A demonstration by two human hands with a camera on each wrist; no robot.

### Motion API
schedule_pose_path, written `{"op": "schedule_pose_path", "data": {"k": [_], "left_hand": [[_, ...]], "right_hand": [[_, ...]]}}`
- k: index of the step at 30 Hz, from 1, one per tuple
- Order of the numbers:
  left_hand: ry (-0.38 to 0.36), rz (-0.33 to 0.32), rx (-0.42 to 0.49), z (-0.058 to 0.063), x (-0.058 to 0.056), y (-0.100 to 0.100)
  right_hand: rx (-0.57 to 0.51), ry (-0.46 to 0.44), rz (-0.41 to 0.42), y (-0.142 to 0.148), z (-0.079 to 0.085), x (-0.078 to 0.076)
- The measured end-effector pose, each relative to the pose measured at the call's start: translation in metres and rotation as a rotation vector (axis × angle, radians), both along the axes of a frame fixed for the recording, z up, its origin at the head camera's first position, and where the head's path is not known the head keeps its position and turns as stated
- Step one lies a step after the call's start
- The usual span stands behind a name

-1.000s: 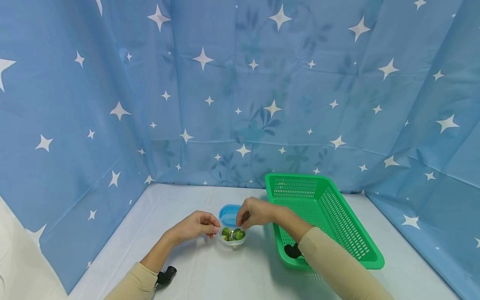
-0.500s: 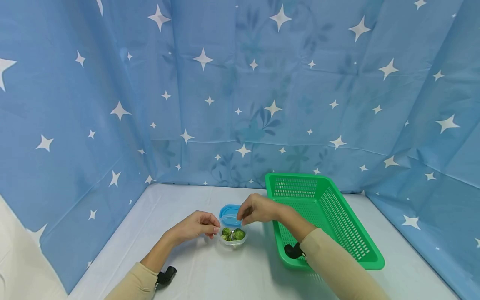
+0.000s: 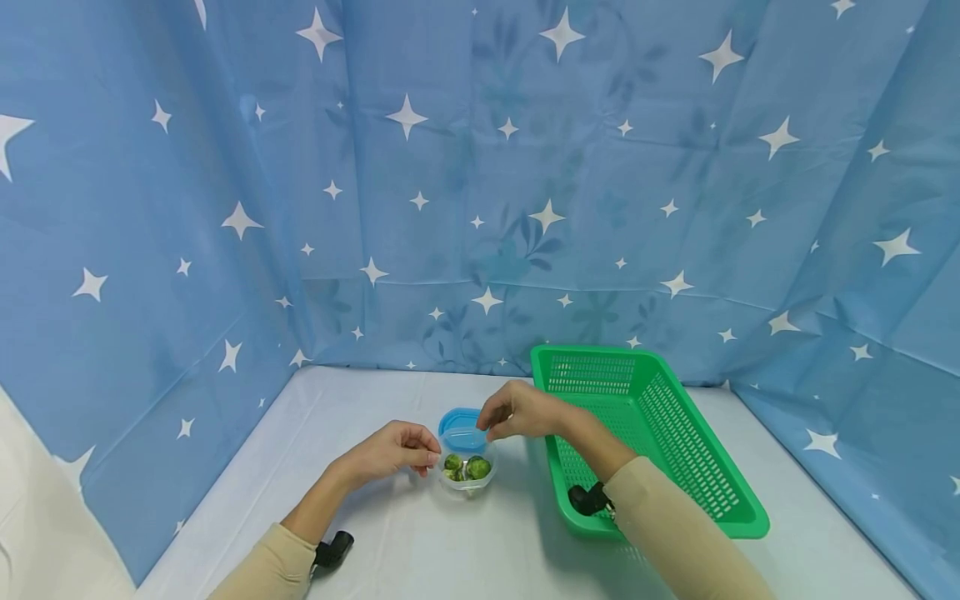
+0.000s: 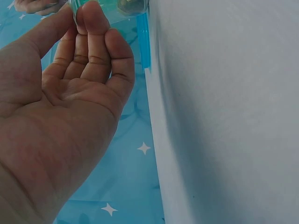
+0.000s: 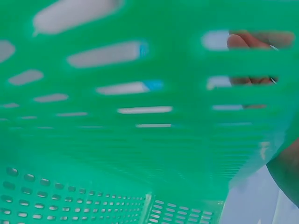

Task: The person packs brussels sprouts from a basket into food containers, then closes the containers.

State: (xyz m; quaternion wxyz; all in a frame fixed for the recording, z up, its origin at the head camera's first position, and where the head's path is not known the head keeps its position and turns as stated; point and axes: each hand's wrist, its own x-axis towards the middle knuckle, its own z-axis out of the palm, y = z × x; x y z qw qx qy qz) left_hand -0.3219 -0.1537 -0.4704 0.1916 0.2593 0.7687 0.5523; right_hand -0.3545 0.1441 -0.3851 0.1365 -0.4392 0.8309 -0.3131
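Observation:
A small clear plastic container (image 3: 467, 485) stands on the white table with Brussels sprouts (image 3: 477, 467) inside. At its left side, my left hand (image 3: 393, 448) pinches the edge between thumb and fingertips; the left wrist view shows these fingertips against the clear wall (image 4: 124, 14). Just behind lies a blue lid (image 3: 454, 420), partly covered by something see-through. Over the lid's right end hovers my right hand (image 3: 521, 410), thumb and fingers bent downward. Whether it holds anything transparent cannot be made out; the basket hides most of this hand in the right wrist view.
A large green slotted basket (image 3: 705, 450) stands on the right, under my right forearm, and fills most of the right wrist view. A white cloth (image 3: 420, 550) covers the table. Blue starry curtains (image 3: 480, 250) enclose the back and sides.
My right hand has risen a little from over the sprouts and moved back toward the blue lid. The left hand keeps its place at the container, and the sprouts stay put.

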Motion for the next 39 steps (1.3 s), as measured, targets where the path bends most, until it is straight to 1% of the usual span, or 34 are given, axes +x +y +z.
{"op": "schedule_pose_path", "data": {"k": [8,17,22,27,34,39], "left_hand": [[-0.001,0.008,0.001,0.000,0.000,0.000],[0.000,-0.006,0.013,-0.002,-0.001,-0.001],[0.005,-0.011,0.016,-0.004,-0.001,-0.002],[-0.002,-0.012,0.017,-0.003,0.000,-0.002],[-0.004,0.001,0.014,-0.001,-0.001,-0.002],[0.007,-0.009,0.009,-0.001,-0.002,-0.001]], "right_hand": [[-0.021,0.015,-0.016,0.003,0.003,-0.003],[-0.063,0.055,-0.077,0.010,0.010,-0.004],[-0.090,0.047,-0.106,0.015,0.010,-0.006],[-0.104,0.028,-0.141,0.019,0.011,-0.006],[-0.144,0.055,-0.138,0.027,0.014,-0.006],[-0.136,0.046,-0.155,0.036,0.014,-0.008]]}}
